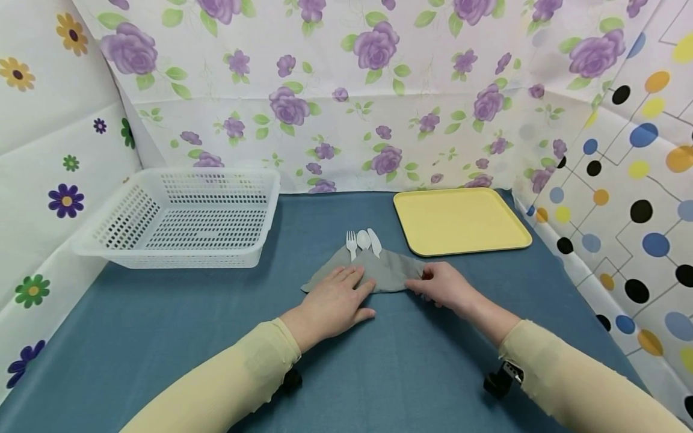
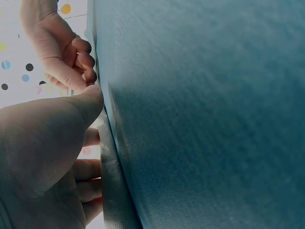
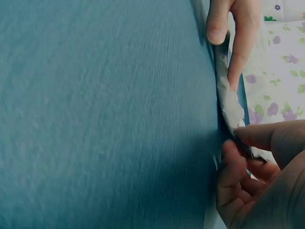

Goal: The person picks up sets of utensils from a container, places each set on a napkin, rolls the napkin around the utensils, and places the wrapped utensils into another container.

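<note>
1. left hand: laid palm-down with fingers outstretched on the grey cloth, pressing rather than gripping.
2. right hand: thumb and fingers pinch the cloth's right corner. the two hands are apart, one at each side of the cloth's near edge.
3. the cloth lies on the blue table in front of the person, folded to a point at left. it looks thin, soft and light, so it should crease and slide easily; a corner or folded edge seems the best hold, with a flat palm steadying the rest.
4. fork, spoon and knife poke out past the cloth's far edge, their lower parts hidden by it. all are white, probably plastic: light, stiff, smooth, liable to slip or snap. best taken through the cloth, around the handles.
5. beyond: the yellow tray far right, the white basket far left, floral sheet behind.
</note>
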`<state>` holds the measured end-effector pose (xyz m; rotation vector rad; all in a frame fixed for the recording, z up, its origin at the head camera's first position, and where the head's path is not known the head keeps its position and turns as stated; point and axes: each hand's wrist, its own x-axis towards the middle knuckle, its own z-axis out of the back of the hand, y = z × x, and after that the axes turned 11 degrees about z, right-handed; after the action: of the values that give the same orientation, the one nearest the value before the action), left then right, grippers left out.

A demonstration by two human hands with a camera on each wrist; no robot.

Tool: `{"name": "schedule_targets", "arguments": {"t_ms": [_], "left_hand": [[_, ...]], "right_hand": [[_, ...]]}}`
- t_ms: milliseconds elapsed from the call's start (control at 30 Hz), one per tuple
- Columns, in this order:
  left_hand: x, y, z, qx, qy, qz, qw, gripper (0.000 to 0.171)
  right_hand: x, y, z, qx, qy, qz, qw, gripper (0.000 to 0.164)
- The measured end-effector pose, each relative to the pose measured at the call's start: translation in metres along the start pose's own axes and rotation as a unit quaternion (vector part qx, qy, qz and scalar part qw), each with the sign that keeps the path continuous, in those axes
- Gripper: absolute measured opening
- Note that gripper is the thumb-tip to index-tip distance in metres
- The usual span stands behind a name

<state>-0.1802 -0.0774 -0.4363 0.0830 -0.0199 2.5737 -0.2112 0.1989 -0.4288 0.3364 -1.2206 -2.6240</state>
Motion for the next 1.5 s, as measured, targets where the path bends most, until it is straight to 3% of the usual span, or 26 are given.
{"name": "schedule_targets", "arguments": {"t_ms": [200, 300, 567, 700, 900, 1233, 1500], "left_hand": [[0.001, -0.001, 0.0, 0.006, 0.01, 0.007, 0.9999, 0.065], [0.001, -0.001, 0.001, 0.008, 0.012, 0.009, 0.9999, 0.065], [0.001, -0.001, 0.0, 0.004, 0.009, 0.005, 0.9999, 0.065], [0.001, -0.001, 0.001, 0.006, 0.005, 0.002, 1.0, 0.065], [0.001, -0.002, 0.002, 0.018, 0.003, 0.003, 0.9998, 0.066], [0.002, -0.005, 0.0, 0.044, -0.026, -0.003, 0.9987, 0.061], [0.005, -0.008, 0.004, 0.054, 0.001, 0.006, 0.9985, 0.061]], "right_hand": [[-0.001, 0.005, -0.008, 0.094, -0.017, -0.001, 0.995, 0.027], [0.0, 0.007, -0.011, 0.105, -0.02, -0.004, 0.994, 0.027], [-0.001, 0.012, -0.014, 0.078, -0.05, 0.021, 0.996, 0.038], [-0.003, 0.014, -0.014, 0.032, -0.06, 0.055, 0.996, 0.041], [-0.001, 0.016, -0.018, -0.031, -0.067, 0.1, 0.992, 0.023], [0.0, 0.015, -0.021, -0.015, -0.06, 0.078, 0.995, 0.021], [-0.002, 0.02, -0.023, -0.037, -0.079, 0.111, 0.99, 0.023]]}}
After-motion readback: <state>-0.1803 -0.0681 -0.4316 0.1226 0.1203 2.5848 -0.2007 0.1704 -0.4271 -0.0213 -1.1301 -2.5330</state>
